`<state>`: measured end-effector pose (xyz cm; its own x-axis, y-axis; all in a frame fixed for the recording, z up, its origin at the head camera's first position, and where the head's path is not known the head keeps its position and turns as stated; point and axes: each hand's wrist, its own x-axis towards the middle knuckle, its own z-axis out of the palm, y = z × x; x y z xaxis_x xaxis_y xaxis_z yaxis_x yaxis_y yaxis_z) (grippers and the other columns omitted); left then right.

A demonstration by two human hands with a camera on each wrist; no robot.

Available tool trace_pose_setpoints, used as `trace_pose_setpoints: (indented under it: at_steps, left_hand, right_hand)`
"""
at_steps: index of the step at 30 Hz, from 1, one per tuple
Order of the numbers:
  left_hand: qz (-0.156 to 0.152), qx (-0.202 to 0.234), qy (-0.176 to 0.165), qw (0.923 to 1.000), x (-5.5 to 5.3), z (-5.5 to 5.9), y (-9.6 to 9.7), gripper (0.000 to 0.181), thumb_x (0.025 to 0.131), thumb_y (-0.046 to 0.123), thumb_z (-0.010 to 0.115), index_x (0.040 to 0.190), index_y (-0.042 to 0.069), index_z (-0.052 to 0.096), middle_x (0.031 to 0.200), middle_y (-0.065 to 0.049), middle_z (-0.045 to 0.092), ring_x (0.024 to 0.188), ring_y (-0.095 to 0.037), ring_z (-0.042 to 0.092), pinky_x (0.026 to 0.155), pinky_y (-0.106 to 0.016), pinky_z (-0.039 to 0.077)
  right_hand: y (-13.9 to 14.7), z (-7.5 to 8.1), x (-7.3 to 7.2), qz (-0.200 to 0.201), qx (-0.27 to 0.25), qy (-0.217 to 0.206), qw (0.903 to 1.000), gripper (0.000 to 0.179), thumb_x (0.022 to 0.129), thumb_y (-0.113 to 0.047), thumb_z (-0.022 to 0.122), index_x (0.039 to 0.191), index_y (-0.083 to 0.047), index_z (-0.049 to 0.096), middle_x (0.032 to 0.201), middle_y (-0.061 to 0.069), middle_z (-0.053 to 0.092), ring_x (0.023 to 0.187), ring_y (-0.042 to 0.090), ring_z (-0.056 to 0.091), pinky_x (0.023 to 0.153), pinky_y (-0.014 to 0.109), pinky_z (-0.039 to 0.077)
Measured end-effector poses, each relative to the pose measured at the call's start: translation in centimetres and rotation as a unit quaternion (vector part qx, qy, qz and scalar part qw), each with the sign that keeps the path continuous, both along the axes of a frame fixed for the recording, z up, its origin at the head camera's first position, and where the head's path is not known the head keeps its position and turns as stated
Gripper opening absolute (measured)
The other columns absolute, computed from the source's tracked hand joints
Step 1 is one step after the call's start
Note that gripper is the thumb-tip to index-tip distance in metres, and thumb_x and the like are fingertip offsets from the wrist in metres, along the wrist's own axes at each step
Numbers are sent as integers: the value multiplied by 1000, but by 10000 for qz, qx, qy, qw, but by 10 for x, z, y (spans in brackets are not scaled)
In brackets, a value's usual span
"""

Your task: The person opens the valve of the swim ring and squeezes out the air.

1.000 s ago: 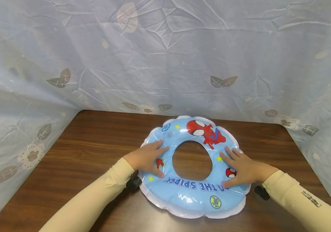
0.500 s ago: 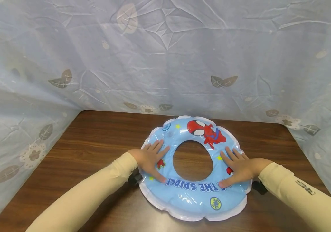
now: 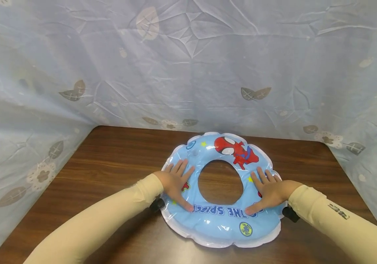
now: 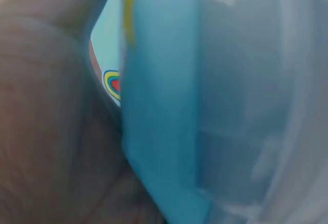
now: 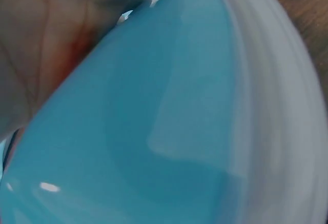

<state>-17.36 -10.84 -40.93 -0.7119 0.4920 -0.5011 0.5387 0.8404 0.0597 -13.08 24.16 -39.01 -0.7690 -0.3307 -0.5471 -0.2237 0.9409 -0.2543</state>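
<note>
A light blue inflatable swim ring (image 3: 215,229) with a scalloped clear rim lies on the brown table, puffed with air. It bears a red cartoon figure at its far side and blue lettering at the near side. My left hand (image 3: 174,183) lies on the ring's left side with fingers spread. On the right side rests my right hand (image 3: 272,190), its fingers also spread. Close up in the left wrist view, the palm (image 4: 46,106) meets the ring's blue side (image 4: 159,106). The right wrist view has the other palm (image 5: 56,34) against the bulging blue vinyl (image 5: 133,111).
The dark wood-grain table (image 3: 119,157) extends around the ring. A pale grey-blue curtain (image 3: 188,66) with leaf and flower prints hangs behind it and along both sides. A black wrist-camera piece (image 3: 157,204) sits under the left wrist, another (image 3: 290,214) under the right.
Both hands have shifted slightly inward over the ring, and their fingers have spread and flattened more. The ring has stayed nearly in place.
</note>
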Motion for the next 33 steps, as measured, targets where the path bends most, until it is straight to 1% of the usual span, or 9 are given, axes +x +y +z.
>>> trace_pose_setpoints:
  at_steps: [6,13,15,19,21,25,28,29,33]
  left_hand:
    - [71,-98,-13,9999,0,-2,3,149,59,100,60,166,23,-9,171,-12,-22,158,-30,-19,126,-51,-5]
    - [131,-52,-7,9999,-7,-17,4,155,52,104,59,166,25,-10,170,-11,-24,157,-31,-21,126,-53,-7]
    - [95,-54,-4,9999,-7,-16,4,155,53,103,58,166,24,-10,170,-12,-23,157,-31,-20,126,-53,-6]
    - [-86,-50,115,9999,-1,-2,4,146,63,97,62,167,20,-4,172,-16,-15,159,-34,-11,127,-53,2]
    - [-173,25,204,9996,3,8,3,141,67,93,64,168,17,1,172,-18,-9,159,-36,-5,126,-55,8]
    - [-90,304,292,9991,7,26,1,133,67,90,68,167,18,18,173,-17,9,159,-37,13,123,-57,23]
    - [-23,478,267,9985,3,37,0,122,68,90,67,164,21,33,170,-13,27,154,-35,29,119,-55,33]
    - [-21,554,283,9981,1,41,1,119,69,90,66,162,21,38,168,-11,32,153,-34,33,118,-54,35]
    - [-295,977,837,9913,-15,49,11,105,77,88,61,156,20,49,158,-10,48,146,-33,45,115,-51,40]
  right_hand:
    - [-7,7,6,-63,263,107,9996,144,69,-82,72,162,7,9,166,36,-5,148,64,-5,116,76,1]
    - [-11,5,6,-146,383,159,9990,147,65,-82,75,162,7,10,166,37,-1,148,65,-3,115,77,1]
    - [-11,4,5,-132,415,150,9989,148,64,-85,73,162,6,9,167,36,-2,148,64,-3,116,77,1]
    - [-10,2,3,-75,412,181,9990,149,63,-88,70,162,6,10,167,35,-2,149,63,-2,115,77,2]
    - [-10,3,3,-72,370,278,9989,146,64,-86,72,162,6,13,167,35,2,149,63,3,114,79,8]
    - [-10,11,5,-51,268,746,9968,135,65,-78,79,159,6,30,163,37,19,145,65,20,105,77,34]
    - [-7,17,2,13,294,1179,9926,124,67,-78,78,155,2,41,161,35,29,142,61,31,96,70,48]
    - [-7,18,0,58,273,1332,9907,122,68,-78,77,154,2,43,160,35,31,142,60,33,96,70,49]
    - [-6,23,-13,267,27,1763,9840,118,73,-77,75,155,1,42,161,33,31,145,57,32,100,69,46]
